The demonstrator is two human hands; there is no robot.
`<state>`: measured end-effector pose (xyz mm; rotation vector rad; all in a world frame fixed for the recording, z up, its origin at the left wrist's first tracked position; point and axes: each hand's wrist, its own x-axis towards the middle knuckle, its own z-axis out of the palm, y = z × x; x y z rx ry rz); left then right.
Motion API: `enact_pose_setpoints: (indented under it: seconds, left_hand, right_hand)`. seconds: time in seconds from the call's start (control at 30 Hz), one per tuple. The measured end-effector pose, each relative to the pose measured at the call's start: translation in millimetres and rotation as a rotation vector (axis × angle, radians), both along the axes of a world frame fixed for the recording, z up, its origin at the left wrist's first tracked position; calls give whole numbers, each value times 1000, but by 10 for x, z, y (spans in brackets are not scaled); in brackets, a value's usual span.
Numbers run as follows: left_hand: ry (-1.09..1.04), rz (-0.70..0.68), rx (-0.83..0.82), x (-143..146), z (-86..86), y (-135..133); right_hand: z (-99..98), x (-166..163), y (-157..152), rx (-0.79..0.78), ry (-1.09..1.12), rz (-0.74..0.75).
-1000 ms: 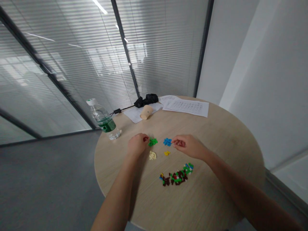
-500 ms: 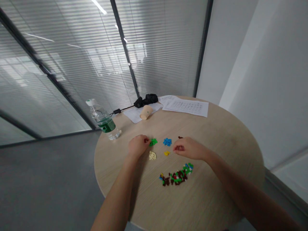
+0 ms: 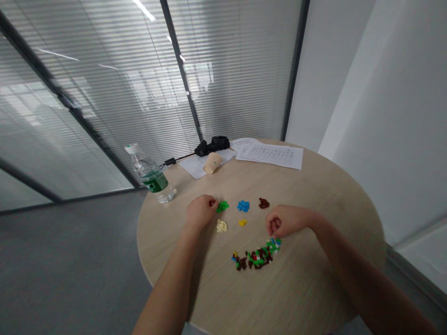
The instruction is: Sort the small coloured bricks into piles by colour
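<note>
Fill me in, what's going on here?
A person is working with small coloured pieces on a round table. The left hand is at the green pile; the right hand, fingers curled, is by the mixed pile. Blue, dark brown, cream and yellow pieces lie in separate piles. Whether either hand holds a piece is unclear.

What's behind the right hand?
Beyond the right hand, slightly left, is a little dark brown pile on the table. Farther back are printed papers. The hand covers some table, so I can't see if pieces hide there.
</note>
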<state>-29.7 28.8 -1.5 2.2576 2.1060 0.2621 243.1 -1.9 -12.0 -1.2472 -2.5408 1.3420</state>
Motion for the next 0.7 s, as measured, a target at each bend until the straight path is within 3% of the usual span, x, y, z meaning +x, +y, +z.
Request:
enact_pose_setpoints:
  seconds: [0.27, 0.5, 0.7]
  left_hand:
    - [-127, -64, 44, 30, -18, 1]
    - [-570, -354, -65, 94, -35, -16]
    - [-745, -592, -246, 255, -44, -120]
  right_hand:
    - [-13, 6, 2, 24, -56, -24]
    - [46, -28, -9, 52, -22, -17]
    - [101, -237, -51, 437, 296, -272]
